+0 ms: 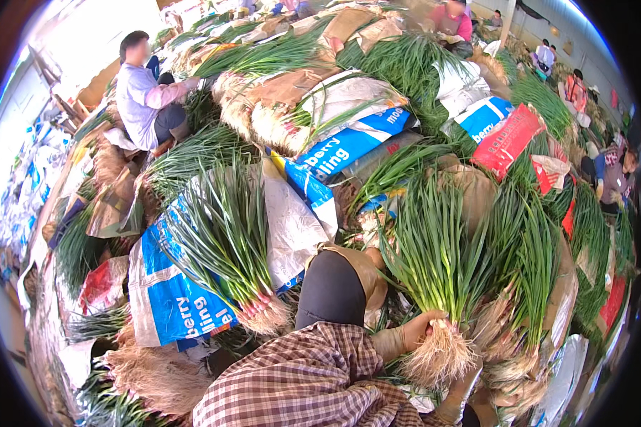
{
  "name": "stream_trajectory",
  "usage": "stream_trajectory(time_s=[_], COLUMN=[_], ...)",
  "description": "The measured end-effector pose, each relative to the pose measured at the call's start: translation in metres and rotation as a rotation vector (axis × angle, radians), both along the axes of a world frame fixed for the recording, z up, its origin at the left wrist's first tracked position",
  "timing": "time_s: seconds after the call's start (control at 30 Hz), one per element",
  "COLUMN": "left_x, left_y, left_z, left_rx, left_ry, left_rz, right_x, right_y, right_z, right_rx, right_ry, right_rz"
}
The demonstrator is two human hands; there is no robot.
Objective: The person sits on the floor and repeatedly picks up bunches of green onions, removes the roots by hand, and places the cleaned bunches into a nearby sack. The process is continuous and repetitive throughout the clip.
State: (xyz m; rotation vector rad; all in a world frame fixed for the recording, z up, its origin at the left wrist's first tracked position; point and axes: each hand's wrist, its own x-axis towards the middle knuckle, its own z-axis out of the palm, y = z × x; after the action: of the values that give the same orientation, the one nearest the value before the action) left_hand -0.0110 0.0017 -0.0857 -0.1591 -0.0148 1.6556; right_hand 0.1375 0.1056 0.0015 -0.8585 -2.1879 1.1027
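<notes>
My left hand (423,326) reaches across to the right and is closed around the base of a bunch of scallions (435,251). Their pale roots (438,357) hang towards me, while the green leaves fan out away from me. I cannot make out my right hand. Another bunch of scallions (229,229), with reddish-white bulbs, lies on a blue and white plastic sack (157,283) left of my dark-clad knee (331,291). Close on the right of the held bunch rest more scallions (537,277), roots towards me.
Scallion heaps with matted roots (155,373) surround me. Printed sacks (342,144) and a red sack (507,140) cover parts of them. A person (144,96) sits at the left; another (451,26) is at the back, with several more along the right wall. Crumpled plastic (32,187) lies far left.
</notes>
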Motion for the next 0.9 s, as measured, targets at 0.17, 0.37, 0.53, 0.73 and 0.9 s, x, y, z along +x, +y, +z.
stream_trajectory(time_s=[0.17, 0.37, 0.53, 0.73, 0.9], left_x=[-0.003, -0.004, -0.006, -0.001, 0.001], left_y=[0.001, -0.003, -0.006, 0.008, -0.006], left_z=[0.007, 0.032, 0.035, -0.009, -0.023], left_rx=[0.008, -0.172, -0.129, -0.035, 0.090], left_ry=[-0.001, -0.027, -0.071, -0.089, -0.009], left_rz=[0.009, 0.023, 0.037, 0.017, 0.044], right_x=[0.001, 0.043, 0.044, 0.083, 0.016], right_y=[0.002, 0.009, 0.001, 0.036, 0.007], right_z=[0.010, -0.047, -0.032, -0.078, -0.011], right_rx=[-0.154, -0.062, -0.322, 0.207, -0.778], right_ry=[0.135, 0.076, 0.122, -0.424, 0.144], right_rz=[-0.058, 0.046, 0.114, -0.088, 0.089])
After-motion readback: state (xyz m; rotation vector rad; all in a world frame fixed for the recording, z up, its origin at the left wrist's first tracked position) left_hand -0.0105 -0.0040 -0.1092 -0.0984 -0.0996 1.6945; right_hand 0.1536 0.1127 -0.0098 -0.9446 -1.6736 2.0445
